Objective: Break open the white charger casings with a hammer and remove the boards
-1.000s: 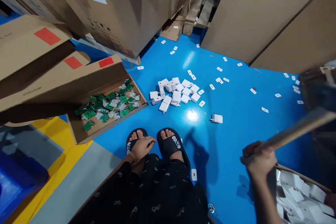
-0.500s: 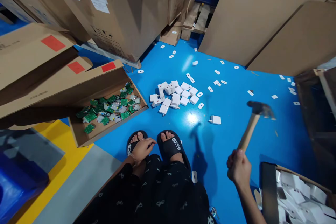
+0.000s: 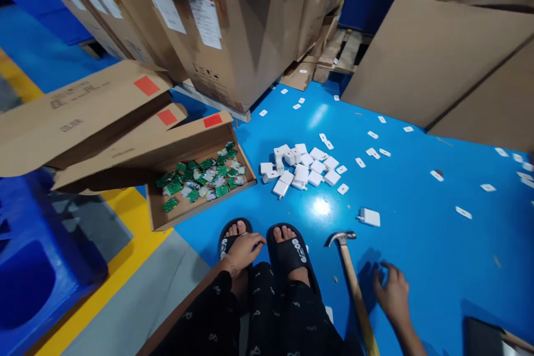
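A hammer [image 3: 354, 283] with a wooden handle lies on the blue floor [image 3: 417, 233], head near my right foot. My right hand [image 3: 391, 292] rests on the floor just right of the handle, fingers spread, holding nothing. My left hand [image 3: 245, 248] lies on my left foot in a black sandal, fingers loosely extended. One white charger case [image 3: 369, 217] sits alone just beyond the hammer head. A pile of white charger cases [image 3: 301, 169] lies farther ahead.
An open cardboard box [image 3: 187, 214] at left holds several green circuit boards [image 3: 200, 181]. Stacked cartons [image 3: 233, 39] and cardboard sheets [image 3: 438, 61] ring the floor. Small white plates [image 3: 463, 212] are scattered about. A blue pallet [image 3: 37, 267] is at lower left.
My right hand swung the raised hammer down, then let it go; it now lies on the floor. The view shifted left and up. My left hand stayed on my foot.
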Tool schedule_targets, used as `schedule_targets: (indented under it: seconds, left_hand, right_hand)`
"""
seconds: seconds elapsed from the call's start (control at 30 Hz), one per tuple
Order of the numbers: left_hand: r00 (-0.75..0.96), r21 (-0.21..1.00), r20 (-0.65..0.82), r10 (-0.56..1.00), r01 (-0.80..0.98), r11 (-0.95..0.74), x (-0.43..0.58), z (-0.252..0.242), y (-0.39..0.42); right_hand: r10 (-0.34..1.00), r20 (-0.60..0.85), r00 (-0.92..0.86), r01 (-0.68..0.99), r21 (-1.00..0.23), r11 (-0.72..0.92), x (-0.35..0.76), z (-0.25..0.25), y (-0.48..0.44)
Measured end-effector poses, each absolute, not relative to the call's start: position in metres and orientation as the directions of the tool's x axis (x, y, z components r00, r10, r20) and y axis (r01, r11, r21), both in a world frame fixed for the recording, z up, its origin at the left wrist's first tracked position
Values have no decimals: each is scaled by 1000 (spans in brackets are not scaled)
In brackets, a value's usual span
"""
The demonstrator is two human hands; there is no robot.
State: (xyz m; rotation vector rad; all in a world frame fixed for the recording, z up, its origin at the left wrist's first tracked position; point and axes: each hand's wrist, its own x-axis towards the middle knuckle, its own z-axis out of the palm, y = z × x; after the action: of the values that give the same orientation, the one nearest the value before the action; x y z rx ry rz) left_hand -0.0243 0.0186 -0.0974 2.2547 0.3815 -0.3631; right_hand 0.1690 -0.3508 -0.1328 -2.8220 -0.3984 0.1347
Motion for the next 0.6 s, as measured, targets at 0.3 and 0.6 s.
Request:
schedule_targets:
  seconds: [0.3, 0.6]
  left_hand:
    - [895, 737, -363, 259, 446, -508, -24, -92, 17]
    - [872, 960, -277, 404, 237, 146, -19, -70, 18]
  right_hand:
    - [641, -37, 766, 617, -238, -751, 314, -127, -273]
    - [938, 346, 0, 973, -215, 80, 140, -32, -107]
